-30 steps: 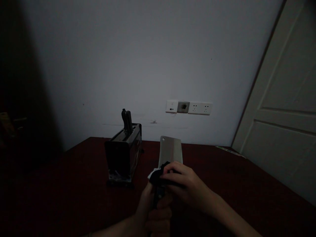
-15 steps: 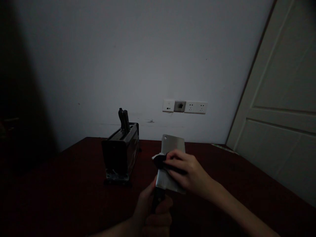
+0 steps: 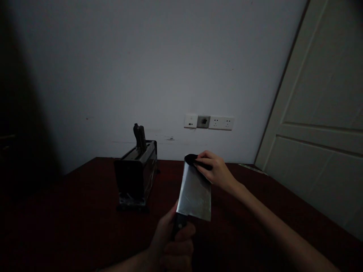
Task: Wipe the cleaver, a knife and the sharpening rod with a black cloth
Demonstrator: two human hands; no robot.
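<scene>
My left hand (image 3: 177, 243) is wrapped around the black handle of a cleaver (image 3: 195, 192), whose wide metal blade points up and away from me above the table. Between the fingers of my right hand (image 3: 217, 170) is a black cloth (image 3: 191, 159), pressed against the far end of the blade. Its exact shape is hard to make out in the dim light. Part of the blade's top right is covered by the fingers.
On the left of the dark red table (image 3: 93, 211) stands a black knife block (image 3: 134, 177) with black handles (image 3: 139, 136) sticking up from its top. Wall sockets (image 3: 221, 122) sit behind. A pale door (image 3: 314, 124) is on the right.
My right hand has moved the black cloth up along the blade, from its middle to its far end. The left hand keeps its hold on the handle. The view has shifted slightly.
</scene>
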